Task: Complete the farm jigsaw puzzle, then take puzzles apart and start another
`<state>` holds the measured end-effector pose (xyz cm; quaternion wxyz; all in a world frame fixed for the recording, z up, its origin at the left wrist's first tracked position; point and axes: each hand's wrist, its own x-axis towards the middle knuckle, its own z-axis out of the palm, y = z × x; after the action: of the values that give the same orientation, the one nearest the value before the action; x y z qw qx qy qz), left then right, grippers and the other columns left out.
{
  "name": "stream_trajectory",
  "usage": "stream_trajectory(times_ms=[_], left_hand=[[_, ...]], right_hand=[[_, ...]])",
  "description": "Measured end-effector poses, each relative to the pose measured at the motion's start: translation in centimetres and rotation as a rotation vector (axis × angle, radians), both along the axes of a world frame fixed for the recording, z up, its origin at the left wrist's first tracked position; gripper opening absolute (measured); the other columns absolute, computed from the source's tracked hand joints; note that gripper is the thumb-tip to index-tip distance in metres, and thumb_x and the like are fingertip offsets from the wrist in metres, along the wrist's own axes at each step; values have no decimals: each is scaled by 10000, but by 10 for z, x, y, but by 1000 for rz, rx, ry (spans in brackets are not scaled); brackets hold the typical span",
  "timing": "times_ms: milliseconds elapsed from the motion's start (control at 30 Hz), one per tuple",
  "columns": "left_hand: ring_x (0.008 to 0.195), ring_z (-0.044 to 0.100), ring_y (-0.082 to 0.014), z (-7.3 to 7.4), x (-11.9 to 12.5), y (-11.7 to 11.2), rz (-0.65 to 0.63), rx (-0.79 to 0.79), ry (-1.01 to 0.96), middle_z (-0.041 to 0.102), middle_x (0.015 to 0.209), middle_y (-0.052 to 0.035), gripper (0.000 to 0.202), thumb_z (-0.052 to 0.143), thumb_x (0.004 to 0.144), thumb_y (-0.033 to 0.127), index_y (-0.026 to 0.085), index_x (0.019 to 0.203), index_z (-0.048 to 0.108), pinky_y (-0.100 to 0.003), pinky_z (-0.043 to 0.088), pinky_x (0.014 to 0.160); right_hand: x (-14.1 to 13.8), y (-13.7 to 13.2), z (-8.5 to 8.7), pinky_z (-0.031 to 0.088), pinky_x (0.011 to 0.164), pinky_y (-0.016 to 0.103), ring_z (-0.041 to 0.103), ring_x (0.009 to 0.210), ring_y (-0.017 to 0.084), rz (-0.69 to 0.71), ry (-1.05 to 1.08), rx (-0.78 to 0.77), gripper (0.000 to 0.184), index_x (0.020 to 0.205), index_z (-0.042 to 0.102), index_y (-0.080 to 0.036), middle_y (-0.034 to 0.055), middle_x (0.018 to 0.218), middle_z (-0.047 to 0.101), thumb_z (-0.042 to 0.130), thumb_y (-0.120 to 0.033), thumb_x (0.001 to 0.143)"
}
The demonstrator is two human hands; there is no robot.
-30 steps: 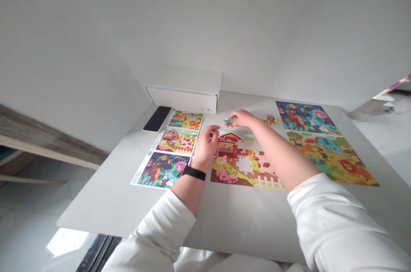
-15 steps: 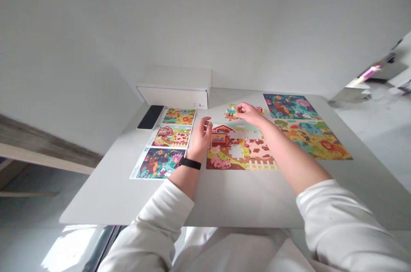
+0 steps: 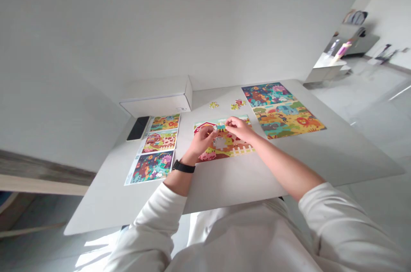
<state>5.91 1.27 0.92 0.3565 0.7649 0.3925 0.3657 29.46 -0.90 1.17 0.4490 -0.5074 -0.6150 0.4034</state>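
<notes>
A small section of jigsaw puzzle pieces [image 3: 221, 127] with a teal figure on it is held over the farm puzzle. My right hand [image 3: 239, 129] pinches its right side between thumb and fingers. At its left side my left hand [image 3: 203, 140], with a black band on the wrist, has its fingertips closed on the edge. Beneath both hands lies the farm jigsaw puzzle [image 3: 240, 149], showing a red barn, pigs and a white fence. A pale gap with a jagged outline shows in its middle. My hands cover parts of the puzzle.
Loose puzzle pieces [image 3: 213, 105] and a small cluster of pieces [image 3: 237, 104] lie beyond the puzzle. Two picture sheets [image 3: 285, 118] are on the right. On the left are a reference sheet [image 3: 154, 165], a black phone [image 3: 138, 128] and a white box [image 3: 157, 103] against the wall.
My right hand has brought the teal-figured section from the table's far side toward me, over the puzzle. My left hand has met it there. The view has turned to the right.
</notes>
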Motion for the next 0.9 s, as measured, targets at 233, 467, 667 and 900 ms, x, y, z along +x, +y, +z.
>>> stream_trajectory(times_ms=[233,467,667,900], left_hand=[[700,589,-164,-16,1,4,-25,-98,-81,633,777,-9,372,675,963,566,215,845,635,-291,462,655],[651,526,-139,-2,-2,-3,7,-192,-188,583,715,8,401,721,932,572,203,806,625,-265,428,606],[636,519,-137,0,-6,-3,19,-220,-197,555,673,19,382,731,939,539,206,787,621,-260,424,589],[596,541,-149,-2,-5,-4,-50,-344,-236,577,685,9,405,743,936,582,217,817,612,-284,458,567]], right_hand=[[3,-7,-16,551,802,338,701,851,211,-74,-54,64,179,1005,699,-249,23,946,766,624,-400,946],[6,-15,-12,604,866,380,724,1029,241,-166,-163,253,222,1181,673,-263,68,1148,768,608,-328,978],[3,-21,-7,555,1100,521,659,1267,304,9,-411,618,292,1196,695,-282,107,1291,704,725,-220,912],[3,-24,-5,564,1071,504,670,1205,300,17,-597,660,312,1198,709,-286,98,1266,709,697,-135,926]])
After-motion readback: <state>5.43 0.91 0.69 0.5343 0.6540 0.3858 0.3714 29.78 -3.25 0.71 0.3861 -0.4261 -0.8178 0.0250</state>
